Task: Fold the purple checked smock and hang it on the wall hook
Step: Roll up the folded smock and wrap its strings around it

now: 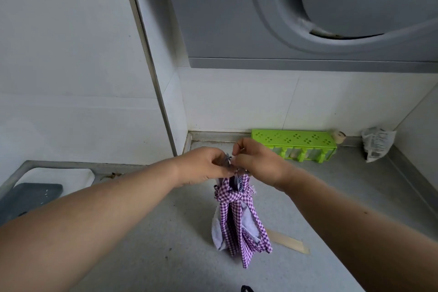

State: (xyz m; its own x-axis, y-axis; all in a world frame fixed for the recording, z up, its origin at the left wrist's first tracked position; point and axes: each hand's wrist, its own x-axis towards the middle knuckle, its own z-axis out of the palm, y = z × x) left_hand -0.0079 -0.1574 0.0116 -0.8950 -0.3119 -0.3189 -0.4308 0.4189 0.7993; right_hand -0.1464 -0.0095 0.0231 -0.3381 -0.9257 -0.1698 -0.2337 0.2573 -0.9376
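The purple checked smock (pixel 239 220) hangs as a narrow bundle above the grey counter (pixel 166 244), knotted near its top, with pale lining showing at the sides. My left hand (pixel 201 168) and my right hand (pixel 258 161) meet just above the knot. Both pinch the top edge of the smock between fingers and thumb. What they grip at the very top is partly hidden by the fingers. No wall hook shows in this view.
A green perforated rack (pixel 294 144) stands against the back wall. A crumpled bag (pixel 376 143) sits in the right corner. A sink with a dark board (pixel 28 199) lies at the left. A grey range hood (pixel 308 19) hangs overhead. A wooden stick (pixel 291 243) lies on the counter.
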